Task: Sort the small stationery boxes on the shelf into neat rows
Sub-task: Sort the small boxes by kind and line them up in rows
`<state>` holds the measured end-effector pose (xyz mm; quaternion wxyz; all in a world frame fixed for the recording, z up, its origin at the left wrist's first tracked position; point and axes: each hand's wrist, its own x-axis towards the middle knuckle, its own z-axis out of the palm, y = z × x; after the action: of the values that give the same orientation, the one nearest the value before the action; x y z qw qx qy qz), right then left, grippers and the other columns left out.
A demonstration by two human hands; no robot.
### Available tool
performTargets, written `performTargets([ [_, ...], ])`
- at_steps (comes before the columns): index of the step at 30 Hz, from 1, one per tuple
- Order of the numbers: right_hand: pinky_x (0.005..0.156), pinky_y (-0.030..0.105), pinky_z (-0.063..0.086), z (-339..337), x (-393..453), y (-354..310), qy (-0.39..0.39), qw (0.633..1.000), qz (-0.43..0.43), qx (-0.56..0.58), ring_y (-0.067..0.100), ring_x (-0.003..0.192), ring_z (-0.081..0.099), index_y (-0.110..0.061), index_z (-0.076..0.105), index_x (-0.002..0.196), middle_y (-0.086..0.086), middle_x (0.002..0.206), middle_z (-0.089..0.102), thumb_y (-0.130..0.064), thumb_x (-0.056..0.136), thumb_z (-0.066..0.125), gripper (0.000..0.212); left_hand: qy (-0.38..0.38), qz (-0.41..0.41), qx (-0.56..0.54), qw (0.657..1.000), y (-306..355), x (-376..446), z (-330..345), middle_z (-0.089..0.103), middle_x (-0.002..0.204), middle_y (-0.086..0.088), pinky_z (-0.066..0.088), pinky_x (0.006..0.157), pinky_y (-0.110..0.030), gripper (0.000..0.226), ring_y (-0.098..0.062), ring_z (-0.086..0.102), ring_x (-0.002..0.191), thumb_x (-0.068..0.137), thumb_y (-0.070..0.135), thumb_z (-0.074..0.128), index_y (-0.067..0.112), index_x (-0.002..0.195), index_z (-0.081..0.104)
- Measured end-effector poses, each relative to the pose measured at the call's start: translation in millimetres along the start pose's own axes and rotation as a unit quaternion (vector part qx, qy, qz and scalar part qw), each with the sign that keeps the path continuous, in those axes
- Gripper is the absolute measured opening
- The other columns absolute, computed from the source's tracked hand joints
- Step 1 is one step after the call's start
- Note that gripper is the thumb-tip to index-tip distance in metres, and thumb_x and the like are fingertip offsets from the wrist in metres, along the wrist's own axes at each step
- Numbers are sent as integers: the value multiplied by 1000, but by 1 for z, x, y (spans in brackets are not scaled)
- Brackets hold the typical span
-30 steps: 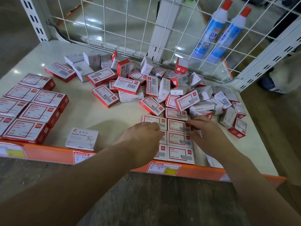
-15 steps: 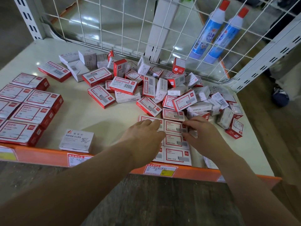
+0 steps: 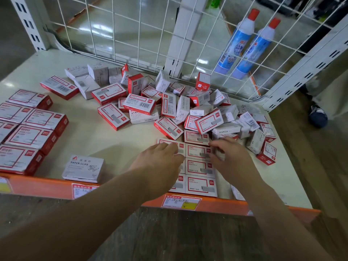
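Near the shelf's front edge lies a neat block of small red-and-white staple boxes (image 3: pixel 200 167), two columns wide. My left hand (image 3: pixel 160 162) lies flat over the left column, its fingertips on the back-left box (image 3: pixel 165 142). My right hand (image 3: pixel 232 160) is at the block's right side, with bent fingers touching the edge of the second-row box (image 3: pixel 195 153). A loose pile of the same small boxes (image 3: pixel 188 110) is heaped just behind the block, towards the mesh.
Larger red-and-white boxes (image 3: pixel 32 136) sit in rows at the left. A grey paper clips box (image 3: pixel 83 168) lies alone by the orange shelf lip (image 3: pixel 37 185). Two blue glue bottles (image 3: pixel 244 44) stand behind the wire mesh (image 3: pixel 131 34). A person's shoe (image 3: pixel 318 115) is on the floor, right.
My left hand slid a little farther onto the back-left box, and my right hand stayed at the block's right edge. The boxes in the block shifted only slightly.
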<state>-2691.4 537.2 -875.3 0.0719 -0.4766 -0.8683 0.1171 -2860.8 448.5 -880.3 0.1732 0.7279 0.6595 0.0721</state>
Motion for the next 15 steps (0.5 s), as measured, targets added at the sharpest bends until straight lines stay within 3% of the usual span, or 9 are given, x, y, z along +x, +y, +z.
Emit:
performTargets([
  [3,67,17,37,-5,5,0,57,998,20,-1,12,86,50,-14,64,99,-4,91,54,-15,89,56,13,31,-27,20,999,-3,2,-3,36,142,5,36,103,-29,45,-16,36,127,95,32,48,27,138,35],
  [5,71,23,33,-10,11,0,92,995,28,3,15,92,51,-12,64,103,0,95,57,-12,88,55,17,38,-38,26,998,-5,5,-7,37,142,4,34,104,-29,44,-16,35,128,96,30,46,25,138,36],
  [7,79,22,32,-15,19,-1,112,993,45,-8,18,105,49,-12,60,116,5,113,57,-11,89,54,28,29,-40,26,998,-7,7,-10,36,143,4,32,105,-30,44,-16,35,129,96,30,45,25,138,36],
  [11,100,34,34,-21,36,-3,77,993,84,-31,25,126,39,-15,43,136,7,137,42,-11,87,56,50,2,-41,16,999,-10,8,-11,36,144,5,34,105,-31,43,-15,35,129,97,31,42,26,139,35],
  [15,102,33,35,-20,47,-5,47,996,75,-23,23,128,36,-18,36,141,5,140,37,-5,84,59,63,-8,-48,-6,999,-11,9,-13,38,142,7,38,100,-29,42,-13,38,126,97,33,41,27,138,37],
])
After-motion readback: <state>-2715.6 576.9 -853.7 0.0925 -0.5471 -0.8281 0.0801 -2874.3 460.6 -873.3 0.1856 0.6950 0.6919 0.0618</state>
